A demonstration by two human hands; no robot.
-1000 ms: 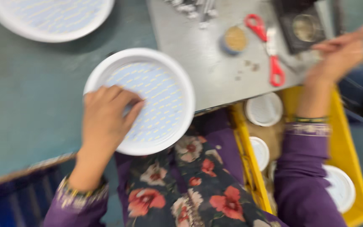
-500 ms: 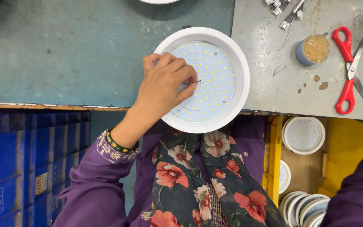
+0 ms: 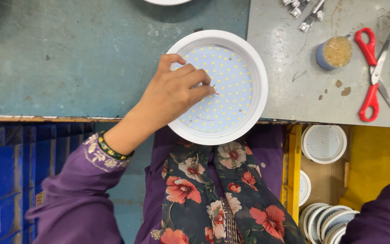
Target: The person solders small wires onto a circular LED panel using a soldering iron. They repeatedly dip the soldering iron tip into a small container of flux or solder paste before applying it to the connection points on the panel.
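Observation:
A round white lamp housing [image 3: 249, 58] with a board of small yellow LED dots lies at the front edge of the teal table, overhanging my lap. My left hand [image 3: 172, 97] rests inside it, fingers curled, with thumb and forefinger pinched on thin wire ends [image 3: 214, 88] near the board's middle. My right hand is out of view; only its purple sleeve [image 3: 378, 214] shows at the lower right.
On a grey metal sheet [image 3: 290, 90] at the right lie red scissors [image 3: 370, 74], a small blue cup of brownish paste [image 3: 335, 52] and metal clips [image 3: 305, 11]. A yellow crate [image 3: 375, 153] below holds several smaller round lamps [image 3: 323, 143]. A blue crate [image 3: 5, 180] stands at the lower left.
My right hand, stretched toward the scissors a second ago, has left the view. My left hand stays on the lamp, its fingers now pinched near the board's middle.

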